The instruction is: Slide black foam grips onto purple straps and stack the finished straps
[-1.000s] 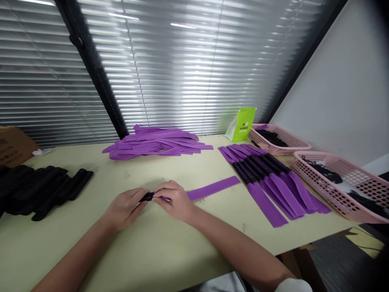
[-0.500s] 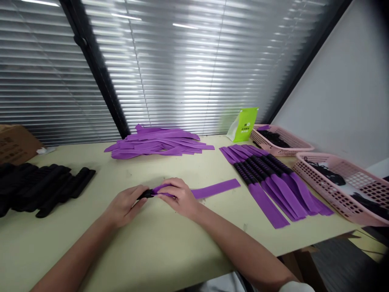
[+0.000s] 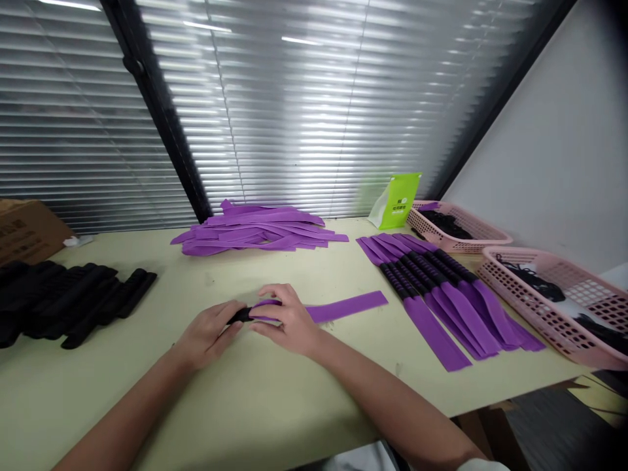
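Pinched in my left hand (image 3: 210,332) is a short black sleeve (image 3: 240,315), its left part hidden by my fingers. A purple strap (image 3: 348,306) comes out of the sleeve's right end and passes through my right hand (image 3: 289,320). The fingers of that hand curl around the strap, with thumb and fingertips slightly apart. Beyond the hand, the strap's free end lies flat on the table, pointing right.
A pile of purple straps (image 3: 260,229) lies at the back. Purple straps with black grips (image 3: 417,271) are lined up on the right, beside pink baskets (image 3: 554,327) of black cords. Black sleeves (image 3: 83,297) lie left, near a cardboard box (image 3: 29,229). A green bag (image 3: 400,201) stands behind.
My right hand's fingers have loosened and spread slightly around the strap. My left hand keeps hold of the black sleeve. The view has shifted a little.
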Demonstrator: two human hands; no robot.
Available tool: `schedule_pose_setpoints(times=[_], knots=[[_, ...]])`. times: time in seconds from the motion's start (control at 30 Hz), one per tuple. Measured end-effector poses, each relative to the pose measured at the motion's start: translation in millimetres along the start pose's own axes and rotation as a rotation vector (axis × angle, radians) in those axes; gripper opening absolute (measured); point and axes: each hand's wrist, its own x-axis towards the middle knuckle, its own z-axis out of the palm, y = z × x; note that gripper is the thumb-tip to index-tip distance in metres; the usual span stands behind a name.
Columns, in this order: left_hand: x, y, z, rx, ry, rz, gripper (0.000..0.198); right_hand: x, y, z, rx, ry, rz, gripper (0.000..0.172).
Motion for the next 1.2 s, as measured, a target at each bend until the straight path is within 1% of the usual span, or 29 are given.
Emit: schedule_pose_setpoints(times=[0.07, 0.1, 0.2, 0.33, 0.43, 0.53, 0.7, 0.77, 0.83, 0.9, 0.93, 0.97, 1.0, 1.1, 1.2], knots=[[-1, -5, -0.9, -0.023, 0.006, -0.04, 0.025, 0, 3, -4, 0.011, -0.001, 0.031, 0.029], [-1, -8, -1.3, -0.029, 0.002, -0.058, 0.025, 0, 5, -5, 0.018, 0.005, 0.031, 0.03], [-2, -11, -1.9, -0.038, -0.014, -0.082, 0.024, -1, 8, -6, 0.027, 0.052, -0.012, 0.021], [-1, -7, -0.1, -0.068, -0.019, -0.067, 0.024, -2, 7, -3, 0.054, 0.101, -0.044, 0.014], [-1, -2, 2.1, -0.081, -0.017, -0.042, 0.024, -2, 3, -1, 0.079, 0.127, -0.038, 0.011], [-1, 1, 4.2, -0.104, 0.011, -0.042, 0.024, -2, -1, 1, 0.102, 0.149, -0.027, 0.009], [-2, 7, 8.0, -0.132, 0.018, -0.03, 0.024, -4, -4, 6, 0.108, 0.146, -0.072, 0.008], [-2, 7, 9.0, -0.135, 0.016, -0.028, 0.024, -4, -4, 6, 0.086, 0.091, -0.058, 0.011], [-2, 5, 8.4, -0.132, 0.027, -0.048, 0.025, -3, -4, 2, 0.022, -0.025, -0.01, 0.016], [-1, 1, 5.5, -0.125, 0.043, -0.105, 0.026, -2, -3, -4, -0.066, -0.165, 0.046, 0.029], [0, -1, 3.3, -0.121, 0.049, -0.142, 0.027, -1, -3, -8, -0.103, -0.216, 0.071, 0.036], [1, -3, 0.8, -0.117, 0.05, -0.178, 0.028, 0, -2, -10, -0.13, -0.24, 0.089, 0.041], [2, -4, -1.8, -0.114, 0.044, -0.209, 0.029, 1, -1, -12, -0.147, -0.241, 0.092, 0.041], [5, -2, -6.8, -0.13, 0.024, -0.253, 0.03, 0, 3, -11, -0.181, -0.137, 0.045, 0.028], [6, 5, -5.0, -0.19, 0.013, -0.256, 0.03, -4, 4, -3, -0.234, -0.007, -0.012, 0.019]])
